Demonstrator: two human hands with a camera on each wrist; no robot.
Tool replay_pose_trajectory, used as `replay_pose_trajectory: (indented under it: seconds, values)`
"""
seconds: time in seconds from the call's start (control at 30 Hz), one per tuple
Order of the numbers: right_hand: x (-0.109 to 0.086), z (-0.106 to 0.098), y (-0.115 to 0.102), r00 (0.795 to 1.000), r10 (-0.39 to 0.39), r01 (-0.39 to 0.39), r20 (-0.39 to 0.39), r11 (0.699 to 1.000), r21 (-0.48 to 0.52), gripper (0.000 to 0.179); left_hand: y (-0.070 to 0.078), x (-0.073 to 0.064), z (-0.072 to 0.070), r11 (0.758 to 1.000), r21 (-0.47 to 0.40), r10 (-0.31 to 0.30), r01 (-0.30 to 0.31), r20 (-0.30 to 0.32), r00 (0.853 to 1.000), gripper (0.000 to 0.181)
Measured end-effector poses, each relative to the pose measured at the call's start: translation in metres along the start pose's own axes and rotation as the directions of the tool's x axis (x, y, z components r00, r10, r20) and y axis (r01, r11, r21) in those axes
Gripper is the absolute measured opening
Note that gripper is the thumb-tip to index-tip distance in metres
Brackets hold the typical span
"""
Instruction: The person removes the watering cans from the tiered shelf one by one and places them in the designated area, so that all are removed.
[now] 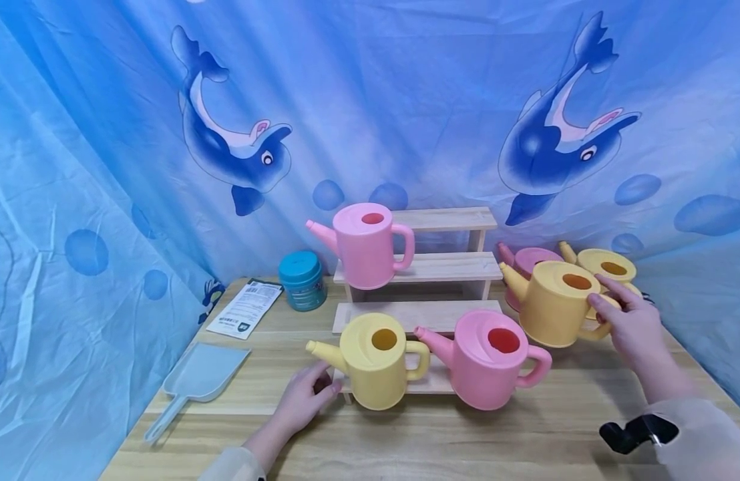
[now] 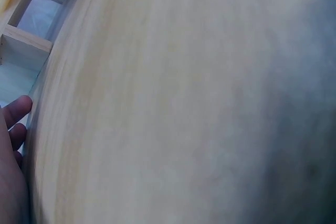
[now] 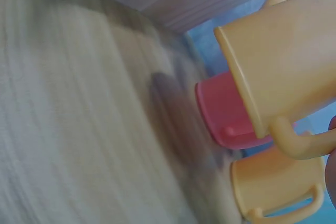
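My right hand (image 1: 637, 327) grips the handle of a yellow watering can (image 1: 553, 310), which is held up off the table with its spout to the left. In the right wrist view, this can (image 3: 283, 61) hangs over its shadow on the tabletop. Behind it stand a pink watering can (image 1: 532, 257) and another yellow one (image 1: 607, 264). My left hand (image 1: 304, 397) is beside the left end of the wooden tiered shelf (image 1: 448, 267), fingers loosely bent and holding nothing. On the lowest tier sit a yellow watering can (image 1: 376, 371) and a pink one (image 1: 487, 364); another pink can (image 1: 364, 250) sits higher up.
A pale blue dustpan (image 1: 204, 374) lies at the left of the wooden table (image 1: 406, 447). Behind it are a white printed packet (image 1: 244, 310) and a teal lidded jar (image 1: 302, 284). A blue curtain (image 1: 394, 100) with dolphins hangs behind and at both sides.
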State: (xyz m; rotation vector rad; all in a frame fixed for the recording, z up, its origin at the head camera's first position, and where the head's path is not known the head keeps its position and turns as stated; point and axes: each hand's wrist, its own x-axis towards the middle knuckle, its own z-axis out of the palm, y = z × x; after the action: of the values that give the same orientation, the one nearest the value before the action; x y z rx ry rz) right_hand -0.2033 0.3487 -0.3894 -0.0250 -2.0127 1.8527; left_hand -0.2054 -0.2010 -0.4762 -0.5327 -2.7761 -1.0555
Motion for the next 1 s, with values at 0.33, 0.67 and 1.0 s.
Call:
replay_pose_trajectory:
  seconds: [0.33, 0.67, 1.0]
  values:
    - [-0.010, 0.007, 0.021, 0.997, 0.041, -0.064, -0.065, 0.917, -0.393, 0.058, 0.000, -0.001, 0.005, 1.000, -0.006, 0.002, -0.002, -0.012, 1.000, 0.033]
    - [-0.016, 0.015, 0.037, 0.994, 0.107, -0.096, -0.004, 0.876, -0.472, 0.069, -0.001, -0.002, 0.006, 1.000, -0.017, 0.002, -0.002, -0.009, 1.000, 0.031]
    - [-0.013, 0.018, 0.040, 0.994, 0.102, -0.067, 0.047, 0.876, -0.478, 0.071, -0.004, 0.000, 0.002, 0.999, -0.022, 0.028, -0.029, -0.022, 0.999, 0.031]
